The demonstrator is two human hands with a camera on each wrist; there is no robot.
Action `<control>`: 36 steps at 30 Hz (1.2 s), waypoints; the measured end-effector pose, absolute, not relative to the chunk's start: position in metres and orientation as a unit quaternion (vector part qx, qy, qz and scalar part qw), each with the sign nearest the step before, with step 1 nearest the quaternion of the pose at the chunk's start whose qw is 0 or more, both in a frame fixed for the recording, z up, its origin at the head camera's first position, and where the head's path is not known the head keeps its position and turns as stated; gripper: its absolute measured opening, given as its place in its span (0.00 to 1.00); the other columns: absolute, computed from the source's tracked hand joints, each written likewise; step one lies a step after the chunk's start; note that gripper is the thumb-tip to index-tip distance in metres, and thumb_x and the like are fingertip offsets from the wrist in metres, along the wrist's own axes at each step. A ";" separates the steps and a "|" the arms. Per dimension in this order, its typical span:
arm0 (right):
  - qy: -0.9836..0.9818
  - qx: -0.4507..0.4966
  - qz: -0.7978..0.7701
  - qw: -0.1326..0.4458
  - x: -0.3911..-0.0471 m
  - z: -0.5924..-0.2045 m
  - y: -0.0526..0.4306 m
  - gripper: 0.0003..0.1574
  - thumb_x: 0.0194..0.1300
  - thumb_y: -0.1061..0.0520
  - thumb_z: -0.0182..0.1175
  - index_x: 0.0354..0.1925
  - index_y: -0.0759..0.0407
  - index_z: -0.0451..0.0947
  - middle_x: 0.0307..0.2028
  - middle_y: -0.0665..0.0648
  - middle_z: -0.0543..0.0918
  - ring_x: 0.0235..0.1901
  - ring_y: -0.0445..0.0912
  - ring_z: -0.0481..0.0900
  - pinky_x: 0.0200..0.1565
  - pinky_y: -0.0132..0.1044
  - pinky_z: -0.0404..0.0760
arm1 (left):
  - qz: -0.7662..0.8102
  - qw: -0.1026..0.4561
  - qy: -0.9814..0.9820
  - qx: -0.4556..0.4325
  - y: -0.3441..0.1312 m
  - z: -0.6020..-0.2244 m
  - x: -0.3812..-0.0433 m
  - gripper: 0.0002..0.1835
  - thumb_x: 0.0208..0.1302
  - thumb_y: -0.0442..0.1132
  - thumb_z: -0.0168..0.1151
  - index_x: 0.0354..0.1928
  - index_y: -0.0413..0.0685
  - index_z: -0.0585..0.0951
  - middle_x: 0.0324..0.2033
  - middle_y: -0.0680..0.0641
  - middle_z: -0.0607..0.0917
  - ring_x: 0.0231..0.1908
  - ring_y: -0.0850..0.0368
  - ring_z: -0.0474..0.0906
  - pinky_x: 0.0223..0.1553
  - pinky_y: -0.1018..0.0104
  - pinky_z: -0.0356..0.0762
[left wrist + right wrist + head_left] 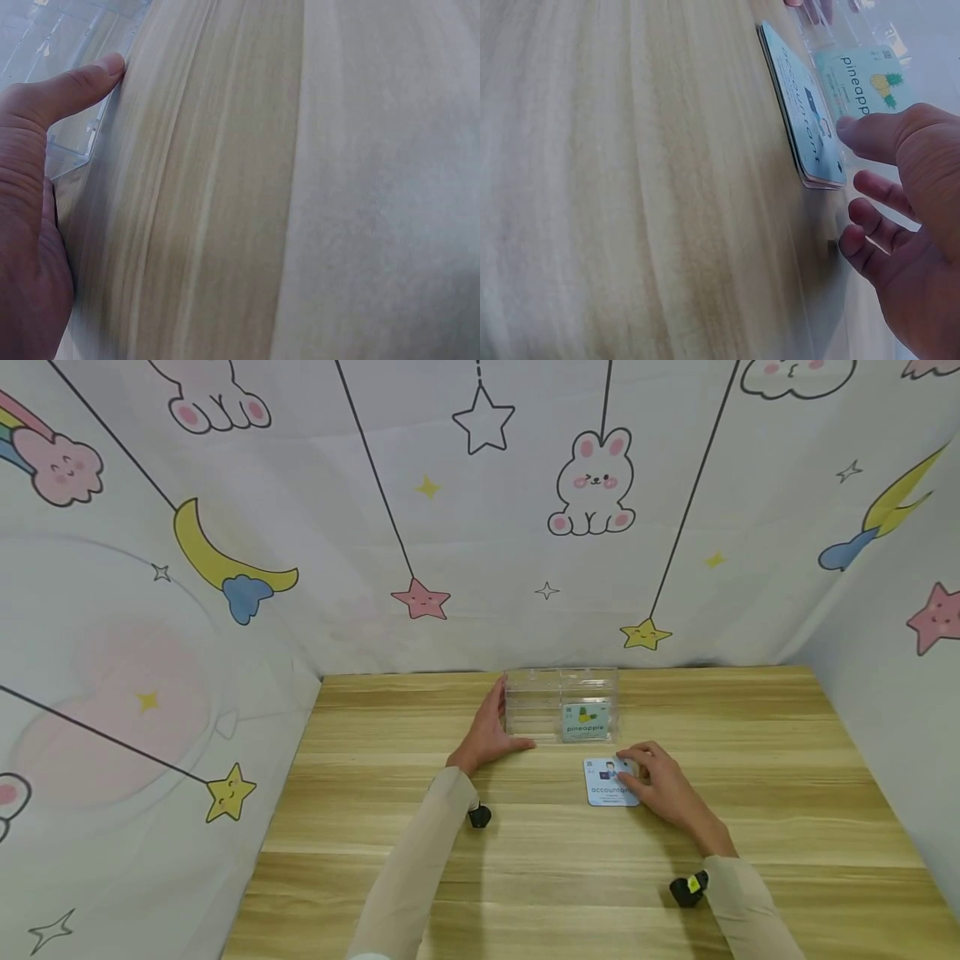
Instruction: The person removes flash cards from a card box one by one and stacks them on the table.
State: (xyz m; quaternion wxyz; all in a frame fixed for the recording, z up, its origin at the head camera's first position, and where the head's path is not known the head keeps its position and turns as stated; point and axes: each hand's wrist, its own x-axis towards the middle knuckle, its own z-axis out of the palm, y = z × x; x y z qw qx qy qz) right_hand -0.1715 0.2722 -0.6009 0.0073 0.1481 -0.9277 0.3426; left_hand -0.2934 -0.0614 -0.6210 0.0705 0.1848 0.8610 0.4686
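A clear plastic box (534,706) with compartments stands near the back of the table. My left hand (491,731) rests against its left side, fingers straight along that side and thumb lying at its front edge; in the left wrist view the thumb (86,84) lies by the box's rim. Inside the right compartment stands a pineapple card (586,723). A small stack of cards, topped by an accountant card (603,791), lies flat before the box. Over its right edge is my right hand (663,785), thumb at the cards and the other visible fingers (885,191) relaxed; the index finger is hidden in the right wrist view.
The wood-grain table (360,810) carries the box and the cards. White cloth (480,543) printed with rabbits, stars and moons rises behind and on both sides. A small black device (480,816) sits at the left wrist, another (686,892) at the right.
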 end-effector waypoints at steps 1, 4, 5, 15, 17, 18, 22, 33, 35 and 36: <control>-0.928 0.148 0.343 0.008 -0.172 -0.600 0.272 0.22 0.68 0.60 0.70 0.58 0.66 0.83 0.53 0.65 0.78 0.39 0.49 0.72 0.40 0.42 0.73 | 0.468 0.070 0.861 0.185 -0.061 -0.621 -0.293 0.75 0.47 0.49 0.87 0.84 0.57 0.38 0.82 0.48 0.50 0.78 0.57 0.52 0.74 0.70 0.58; -0.928 0.146 0.343 0.006 -0.174 -0.599 0.272 0.22 0.69 0.60 0.70 0.59 0.65 0.83 0.53 0.65 0.79 0.39 0.49 0.71 0.39 0.41 0.72 | 0.467 0.070 0.861 0.187 -0.061 -0.621 -0.293 0.75 0.47 0.49 0.87 0.84 0.56 0.38 0.82 0.48 0.50 0.78 0.57 0.52 0.74 0.70 0.58; -0.927 0.145 0.345 0.005 -0.175 -0.598 0.272 0.22 0.69 0.60 0.69 0.59 0.65 0.82 0.53 0.65 0.79 0.38 0.49 0.71 0.39 0.41 0.72 | 0.467 0.069 0.861 0.188 -0.061 -0.620 -0.293 0.75 0.47 0.49 0.87 0.84 0.56 0.38 0.82 0.47 0.50 0.78 0.56 0.52 0.74 0.69 0.58; -0.920 0.145 0.365 0.004 -0.185 -0.585 0.268 0.25 0.72 0.59 0.67 0.64 0.63 0.79 0.55 0.64 0.78 0.41 0.52 0.75 0.43 0.48 0.77 | 0.467 0.068 0.861 0.189 -0.062 -0.620 -0.293 0.75 0.47 0.48 0.87 0.84 0.55 0.38 0.82 0.47 0.50 0.78 0.56 0.52 0.74 0.68 0.59; -0.919 0.147 0.366 0.007 -0.188 -0.584 0.267 0.26 0.73 0.58 0.66 0.65 0.63 0.78 0.56 0.64 0.78 0.42 0.52 0.76 0.43 0.47 0.77 | 0.467 0.067 0.862 0.188 -0.062 -0.619 -0.293 0.75 0.47 0.49 0.87 0.84 0.55 0.38 0.82 0.47 0.50 0.78 0.56 0.52 0.74 0.69 0.58; -0.918 0.148 0.367 0.009 -0.189 -0.584 0.266 0.26 0.73 0.59 0.66 0.66 0.63 0.77 0.56 0.64 0.79 0.41 0.52 0.76 0.43 0.47 0.77 | 0.467 0.067 0.862 0.187 -0.061 -0.619 -0.293 0.75 0.47 0.49 0.87 0.84 0.55 0.38 0.82 0.47 0.50 0.78 0.57 0.52 0.74 0.70 0.58; -0.916 0.154 0.371 0.013 -0.194 -0.580 0.263 0.28 0.73 0.59 0.65 0.68 0.63 0.75 0.57 0.65 0.79 0.41 0.52 0.75 0.42 0.46 0.76 | 0.467 0.064 0.861 0.189 -0.061 -0.619 -0.294 0.75 0.47 0.49 0.87 0.84 0.55 0.38 0.81 0.47 0.51 0.78 0.56 0.52 0.74 0.70 0.58; -0.915 0.148 0.374 0.012 -0.205 -0.569 0.256 0.33 0.74 0.59 0.65 0.72 0.61 0.69 0.55 0.65 0.80 0.42 0.52 0.75 0.43 0.48 0.77 | 0.472 0.063 0.858 0.191 -0.061 -0.619 -0.293 0.75 0.47 0.47 0.87 0.84 0.55 0.38 0.82 0.47 0.49 0.78 0.56 0.52 0.74 0.69 0.58; -0.915 0.149 0.376 0.012 -0.207 -0.569 0.255 0.35 0.73 0.59 0.65 0.73 0.61 0.68 0.55 0.65 0.80 0.41 0.52 0.75 0.43 0.48 0.77 | 0.474 0.062 0.857 0.193 -0.062 -0.619 -0.293 0.75 0.47 0.47 0.87 0.84 0.54 0.38 0.82 0.47 0.50 0.78 0.55 0.52 0.74 0.68 0.58; -0.914 0.150 0.376 0.013 -0.208 -0.569 0.255 0.35 0.73 0.60 0.65 0.74 0.61 0.67 0.55 0.65 0.80 0.41 0.51 0.75 0.42 0.47 0.77 | 0.476 0.061 0.856 0.193 -0.062 -0.619 -0.293 0.75 0.47 0.47 0.87 0.84 0.54 0.38 0.82 0.46 0.50 0.78 0.54 0.52 0.74 0.67 0.58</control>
